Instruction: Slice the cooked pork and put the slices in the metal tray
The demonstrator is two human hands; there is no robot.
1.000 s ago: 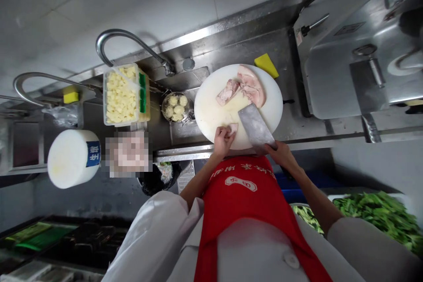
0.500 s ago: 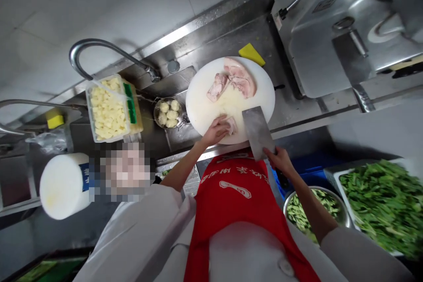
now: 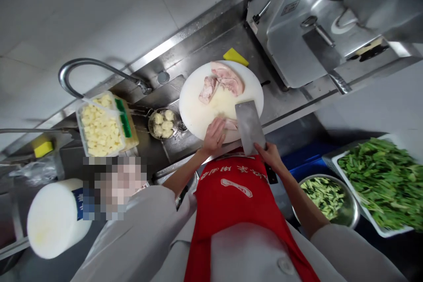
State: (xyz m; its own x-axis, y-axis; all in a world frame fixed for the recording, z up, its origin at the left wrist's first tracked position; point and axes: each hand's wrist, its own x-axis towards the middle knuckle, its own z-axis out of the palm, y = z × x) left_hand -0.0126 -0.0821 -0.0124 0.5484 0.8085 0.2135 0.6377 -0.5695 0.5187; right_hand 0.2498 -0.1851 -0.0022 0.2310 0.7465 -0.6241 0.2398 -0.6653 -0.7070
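On the round white cutting board (image 3: pixel 191 110), a small piece of pale raw meat (image 3: pixel 230 124) lies near the front rim. My left hand (image 3: pixel 214 135) holds down its left end, fingers close together over it. In my right hand (image 3: pixel 269 154) is a cleaver (image 3: pixel 250 124), gripped by its dark handle. Its broad blade slants over the board's front right edge, just right of the small piece. Farther back on the board rest a larger cut of meat with a rind (image 3: pixel 231 78) and a smaller chunk (image 3: pixel 208 89) beside it.
Left of the board are a pot of pale balls (image 3: pixel 164 123) and a tub of pale cubes (image 3: pixel 101 125) under a tap (image 3: pixel 99 62). A yellow cloth (image 3: pixel 235 56) lies behind. To the right stand a steel machine (image 3: pixel 294 53), a bowl of cut greens (image 3: pixel 320 198) and leafy greens (image 3: pixel 383 180). A co-worker (image 3: pixel 120 185) is at left.
My view has shifted. My left hand has gone from fingering the small piece to pressing flatter on its left end, and the piece lies flatter. The cleaver is closer to it.
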